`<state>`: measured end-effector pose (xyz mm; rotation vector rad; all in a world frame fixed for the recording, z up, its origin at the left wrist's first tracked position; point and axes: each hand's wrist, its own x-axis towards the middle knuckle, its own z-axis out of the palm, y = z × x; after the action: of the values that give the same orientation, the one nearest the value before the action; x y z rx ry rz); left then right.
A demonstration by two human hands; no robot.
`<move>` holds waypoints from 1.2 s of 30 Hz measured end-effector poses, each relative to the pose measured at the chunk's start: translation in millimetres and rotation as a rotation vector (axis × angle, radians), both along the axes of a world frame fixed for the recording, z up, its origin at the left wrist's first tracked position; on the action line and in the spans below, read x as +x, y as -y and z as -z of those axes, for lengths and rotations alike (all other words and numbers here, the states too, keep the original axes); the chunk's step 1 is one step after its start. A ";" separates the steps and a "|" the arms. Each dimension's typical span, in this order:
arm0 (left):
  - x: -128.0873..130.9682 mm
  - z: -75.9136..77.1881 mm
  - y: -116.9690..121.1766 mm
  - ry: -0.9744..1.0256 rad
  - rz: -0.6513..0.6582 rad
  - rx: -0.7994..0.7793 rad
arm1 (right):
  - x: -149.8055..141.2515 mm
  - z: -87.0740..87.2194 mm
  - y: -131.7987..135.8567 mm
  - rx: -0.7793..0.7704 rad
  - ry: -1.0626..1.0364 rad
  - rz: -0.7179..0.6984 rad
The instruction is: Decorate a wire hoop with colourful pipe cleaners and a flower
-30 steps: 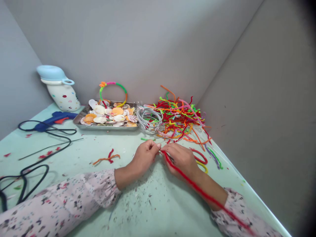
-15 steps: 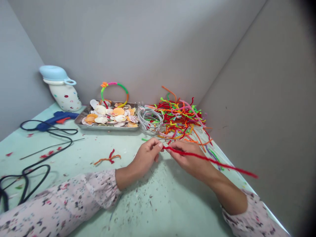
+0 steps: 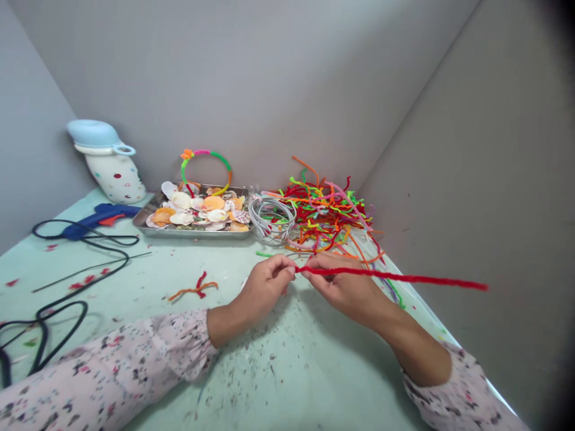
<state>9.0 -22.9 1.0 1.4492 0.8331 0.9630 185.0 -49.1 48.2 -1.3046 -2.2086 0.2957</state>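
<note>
A fuzzy red pipe cleaner (image 3: 417, 279) stretches to the right, one end pinched between the thumb and forefinger of my left hand (image 3: 265, 286). My right hand (image 3: 348, 293) is closed close beside, its fingertips pressed at the same red strand, which passes over the hand and sticks out beyond it. The far end hangs free in the air above the table's right edge. Whatever lies inside the curled fingers is hidden. On the table left of my hands rests a small crossed piece of orange and red pipe cleaner (image 3: 197, 288).
Behind my hands are a coil of grey wire (image 3: 272, 218) and a heap of coloured pipe cleaners (image 3: 332, 209). A metal tray (image 3: 193, 234) holds seashells and a colourful ring (image 3: 221, 157). A blue glue gun (image 3: 92, 221), its black cord (image 3: 42, 317) and a bottle (image 3: 114, 173) stand left.
The free end of the red pipe cleaner has swung upward and a little right, so the strand lies nearly level. Both hands stay almost in place, still pinching.
</note>
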 end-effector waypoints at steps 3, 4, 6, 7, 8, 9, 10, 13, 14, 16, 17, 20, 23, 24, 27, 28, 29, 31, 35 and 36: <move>0.1 4.0 -1.2 -0.025 0.004 0.002 | 0.1 1.5 -0.4 0.009 0.022 -0.020; 0.1 5.1 -1.3 -0.030 0.013 0.004 | 0.1 1.8 -0.5 0.016 0.034 -0.029; 0.1 6.7 -1.4 -0.042 0.009 0.002 | 0.3 2.6 -0.6 0.048 0.060 -0.057; 0.2 7.3 -1.3 -0.044 0.005 0.000 | 0.4 3.3 -0.7 0.070 0.076 -0.071; 0.3 7.7 -1.3 -0.046 0.002 -0.001 | 0.7 4.2 -0.9 0.093 0.092 -0.082; 0.5 8.0 -1.2 -0.046 0.001 -0.002 | 1.0 5.5 -1.2 0.111 0.110 -0.089; 0.7 8.1 -1.2 -0.045 0.001 -0.001 | 1.4 7.0 -1.6 0.126 0.129 -0.094; 1.4 7.8 -1.4 -0.044 0.004 -0.001 | 2.7 12.0 -2.9 0.164 0.169 -0.111; 1.6 7.6 -1.5 -0.045 0.004 -0.003 | 3.1 13.5 -3.3 0.182 0.176 -0.116; 1.8 7.1 -1.7 -0.048 0.002 -0.007 | 3.5 15.8 -3.8 0.212 0.191 -0.116; 1.9 6.8 -1.7 -0.050 0.001 -0.011 | 3.6 16.6 -3.9 0.223 0.201 -0.108; 1.6 5.9 -1.3 -0.046 -0.002 -0.016 | 3.5 17.5 -4.0 0.238 0.229 -0.081; 1.1 4.4 0.1 -0.040 -0.003 -0.014 | 3.0 16.9 -4.5 0.260 0.229 -0.084; 0.9 3.8 0.7 -0.041 -0.003 -0.013 | 2.8 16.7 -4.9 0.267 0.227 -0.092; 0.4 1.9 2.0 -0.055 -0.002 -0.012 | 2.2 16.8 -6.1 0.293 0.233 -0.109; 0.4 1.2 2.2 -0.059 -0.005 -0.012 | 2.2 17.2 -6.4 0.304 0.237 -0.109; 0.4 0.6 2.2 -0.063 -0.010 -0.011 | 2.3 17.9 -6.7 0.319 0.243 -0.107; 0.5 -0.5 1.8 -0.071 -0.020 -0.010 | 2.9 19.1 -6.8 0.347 0.272 -0.115; 0.4 -1.9 1.2 -0.092 -0.036 -0.004 | 4.5 19.8 -6.4 0.409 0.376 -0.155; 0.3 -1.9 1.4 -0.097 -0.039 -0.001 | 4.7 19.5 -6.2 0.423 0.400 -0.157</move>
<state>9.3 -24.3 3.0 1.4931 0.9356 0.9269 189.8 -42.9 28.7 -1.0214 -2.5232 -0.3938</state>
